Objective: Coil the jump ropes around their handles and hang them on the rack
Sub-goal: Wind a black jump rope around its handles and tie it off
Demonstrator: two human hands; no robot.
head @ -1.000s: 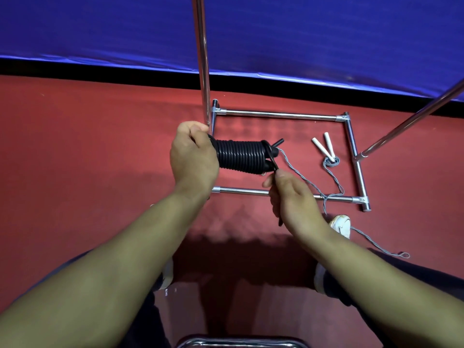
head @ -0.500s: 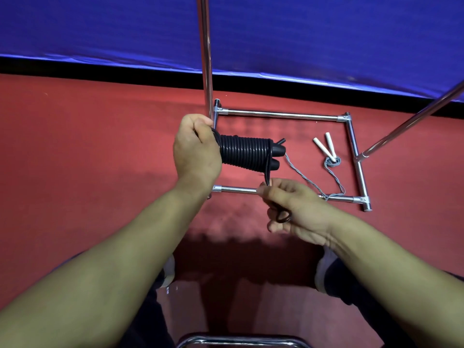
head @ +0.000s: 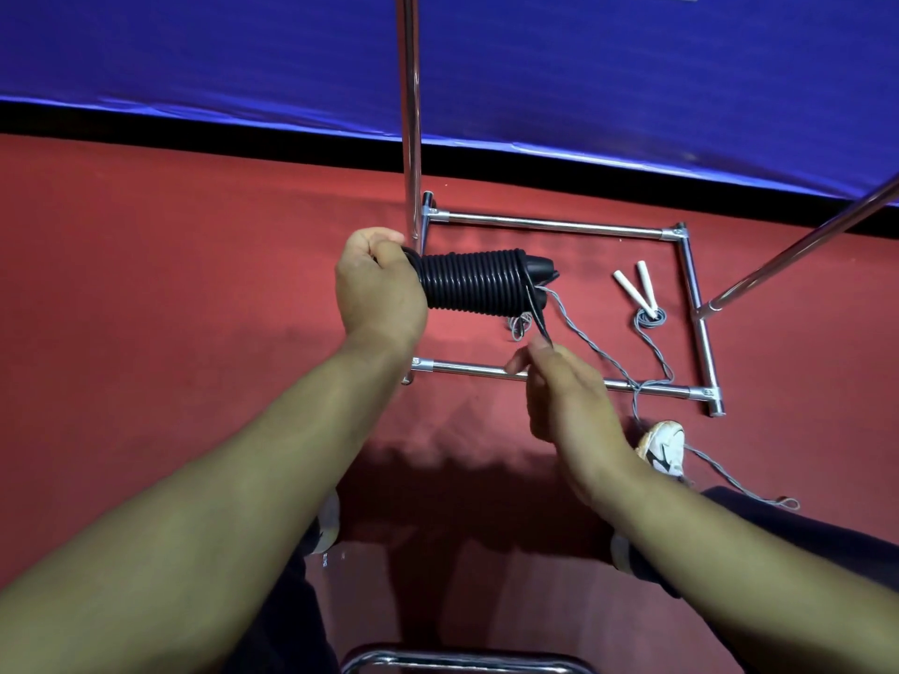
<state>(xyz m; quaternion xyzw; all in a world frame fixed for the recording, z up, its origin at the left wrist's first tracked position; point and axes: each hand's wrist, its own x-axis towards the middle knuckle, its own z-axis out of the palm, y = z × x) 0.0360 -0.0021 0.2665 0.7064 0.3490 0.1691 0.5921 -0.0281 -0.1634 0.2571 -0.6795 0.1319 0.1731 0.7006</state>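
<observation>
black rope [head: 474, 287] in both hands' grip

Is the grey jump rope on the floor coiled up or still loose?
Loose: the grey jump rope trails uncoiled across the red floor, over the rack's base bar.

A: Where does the view sit?

B: There is one wide-angle view, worn on the person's head. It looks forward and steeply down over both forearms, which enter from 7 and 5 o'clock.

A: How near?

B: The left hand [head: 379, 284] and right hand [head: 564, 396] sit close, near centre. The rack [head: 549, 226] base lies on the red floor [head: 170, 284] toward 1 o'clock, and the blue wall [head: 632, 65] fills 12 o'clock.

A: Any second view sharing the scene?

B: No. Straight lines bow toward the edges.
</observation>
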